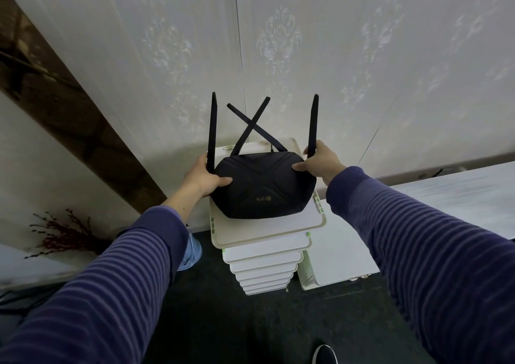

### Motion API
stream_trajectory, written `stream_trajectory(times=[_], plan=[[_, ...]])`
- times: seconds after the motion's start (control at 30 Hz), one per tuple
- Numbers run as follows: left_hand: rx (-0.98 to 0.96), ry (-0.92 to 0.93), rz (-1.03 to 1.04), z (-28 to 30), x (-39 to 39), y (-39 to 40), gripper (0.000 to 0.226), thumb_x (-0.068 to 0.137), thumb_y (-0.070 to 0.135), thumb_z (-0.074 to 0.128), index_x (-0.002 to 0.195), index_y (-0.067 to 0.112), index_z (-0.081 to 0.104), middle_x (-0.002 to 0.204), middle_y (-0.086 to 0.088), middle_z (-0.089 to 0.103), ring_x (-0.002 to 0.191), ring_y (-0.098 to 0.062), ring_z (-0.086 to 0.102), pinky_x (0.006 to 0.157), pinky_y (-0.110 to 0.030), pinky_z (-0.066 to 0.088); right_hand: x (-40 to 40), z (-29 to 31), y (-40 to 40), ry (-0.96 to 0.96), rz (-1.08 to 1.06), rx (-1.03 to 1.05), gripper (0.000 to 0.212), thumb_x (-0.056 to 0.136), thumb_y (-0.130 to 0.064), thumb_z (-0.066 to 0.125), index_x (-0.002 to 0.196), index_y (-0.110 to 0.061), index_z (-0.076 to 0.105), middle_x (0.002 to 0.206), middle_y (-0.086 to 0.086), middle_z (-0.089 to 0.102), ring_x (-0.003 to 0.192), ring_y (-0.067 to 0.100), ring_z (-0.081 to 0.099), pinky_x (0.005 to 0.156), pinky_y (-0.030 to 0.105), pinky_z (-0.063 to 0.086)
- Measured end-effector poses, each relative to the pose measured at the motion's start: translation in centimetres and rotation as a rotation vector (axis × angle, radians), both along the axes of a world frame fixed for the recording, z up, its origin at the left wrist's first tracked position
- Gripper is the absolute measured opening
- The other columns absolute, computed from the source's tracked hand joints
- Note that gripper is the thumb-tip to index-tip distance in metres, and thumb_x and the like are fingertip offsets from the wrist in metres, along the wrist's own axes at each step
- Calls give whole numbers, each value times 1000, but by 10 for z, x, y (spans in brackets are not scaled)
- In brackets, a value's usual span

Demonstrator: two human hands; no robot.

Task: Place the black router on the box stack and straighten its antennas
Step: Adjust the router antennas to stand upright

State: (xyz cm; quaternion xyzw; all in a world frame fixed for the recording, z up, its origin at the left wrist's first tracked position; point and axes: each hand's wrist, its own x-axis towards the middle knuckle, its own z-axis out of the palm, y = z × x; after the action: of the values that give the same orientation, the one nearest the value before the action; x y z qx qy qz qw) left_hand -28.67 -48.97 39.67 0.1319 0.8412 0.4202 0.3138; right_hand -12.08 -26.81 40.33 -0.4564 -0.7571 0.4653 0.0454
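A person's left hand (204, 175) grips the left edge of a black router (263, 186), thumb pressed on the top shell and fingers curled beneath, while the right hand (320, 161) holds the right edge the same way, thumb on top near the rear corner. Both arms reach forward in purple striped sleeves (434, 241).

The router sits over the top of a stack of white boxes (267, 252); whether its underside rests fully on the top box or hangs just above cannot be told. Gold "WiFi" lettering shows near its front edge.

Four antennas rise from the router's back. The left outer antenna (211, 132) stands close to upright beside the left hand, and the right outer antenna (313, 125) stands close to upright against the right hand. The two inner antennas (252, 124) lean across each other, forming an X.

The stack stands on a dark floor (237, 322) against a pale wall (362, 57) with an embossed floral pattern. A further white box (334, 255) lies just beside the stack on the right. A dark wooden beam (64, 107) slants across the left, with a spray of red-budded twigs (64, 235) below it. A dark shoe (324, 355) shows at the bottom edge.
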Motion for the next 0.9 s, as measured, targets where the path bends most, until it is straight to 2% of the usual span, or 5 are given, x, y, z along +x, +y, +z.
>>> stream_trajectory(times=[0.1,0.3,0.47,0.6,0.9], plan=[[45,-57,6,-1,-2,-1,89,77,6,81,150,25,34,146,-5,51,130,-31,50,109,-50,43,2,-3,-4,-17,-8,-18,54,79,-22,81,124,-10,55,119,7,60,115,29,60,101,41,51],[107,-115,31,-5,-4,-4,85,76,0,80,147,22,37,141,-5,54,112,-23,53,99,-39,47,1,-3,-14,-41,-39,-18,60,82,-30,79,131,-7,53,129,12,62,119,32,61,103,47,52],[71,-32,11,-5,-8,-9,87,74,4,83,146,16,35,145,-9,50,121,-26,51,98,-37,44,-2,-1,-19,-80,-56,-18,63,81,-33,79,131,-4,55,130,14,63,119,33,61,101,46,54],[16,94,21,-3,-5,-13,83,71,14,87,141,15,41,145,-7,50,131,-29,48,104,-40,41,-3,-1,-22,-100,-74,-29,63,81,-36,78,130,-2,57,129,15,64,116,34,63,99,45,55],[18,220,67,-6,5,-13,68,65,23,91,119,17,50,120,-6,60,112,-27,56,86,-35,46,-3,5,-25,-168,-83,22,66,83,-40,76,131,1,57,133,17,64,120,35,62,97,40,53]])
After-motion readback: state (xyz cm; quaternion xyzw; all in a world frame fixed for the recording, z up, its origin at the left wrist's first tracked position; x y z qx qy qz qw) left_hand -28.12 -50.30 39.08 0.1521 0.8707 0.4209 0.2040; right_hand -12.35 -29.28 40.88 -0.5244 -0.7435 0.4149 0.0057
